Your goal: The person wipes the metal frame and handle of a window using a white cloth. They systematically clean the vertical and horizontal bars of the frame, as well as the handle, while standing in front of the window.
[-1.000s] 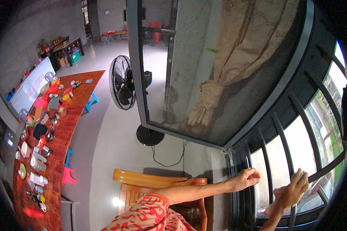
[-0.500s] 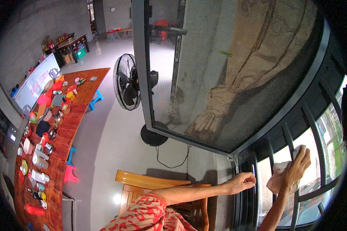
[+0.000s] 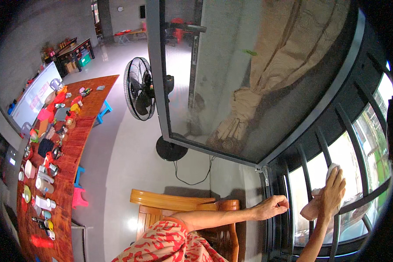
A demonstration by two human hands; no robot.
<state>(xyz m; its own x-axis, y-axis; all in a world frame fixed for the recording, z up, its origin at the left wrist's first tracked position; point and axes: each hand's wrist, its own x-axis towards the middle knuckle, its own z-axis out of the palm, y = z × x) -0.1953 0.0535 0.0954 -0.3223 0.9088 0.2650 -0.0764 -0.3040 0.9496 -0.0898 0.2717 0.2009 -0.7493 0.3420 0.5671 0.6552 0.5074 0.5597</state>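
My right hand [image 3: 334, 192] is closed over a pinkish-beige cloth [image 3: 311, 210], with part of it bunched pale above the fingers. It presses the cloth among the dark bars [image 3: 304, 170] of the window grille at the right. Beside the dark window frame [image 3: 273, 231], my left hand [image 3: 270, 208] has curled fingers, thumb and fingertips drawn together near the frame's edge. What those fingers hold, if anything, is hidden.
An open screen panel [image 3: 222, 96] swings into the room, with a tied curtain [image 3: 244, 105] behind its mesh. A wooden chair [image 3: 174, 198] stands below, a black fan [image 3: 139, 89] beyond. The long red-brown table [image 3: 89, 113] at left is cluttered.
My right hand has shifted slightly left with the cloth, which now shows less to the left of the fingers. My left hand stays at the window frame. The whole view has tilted a little.
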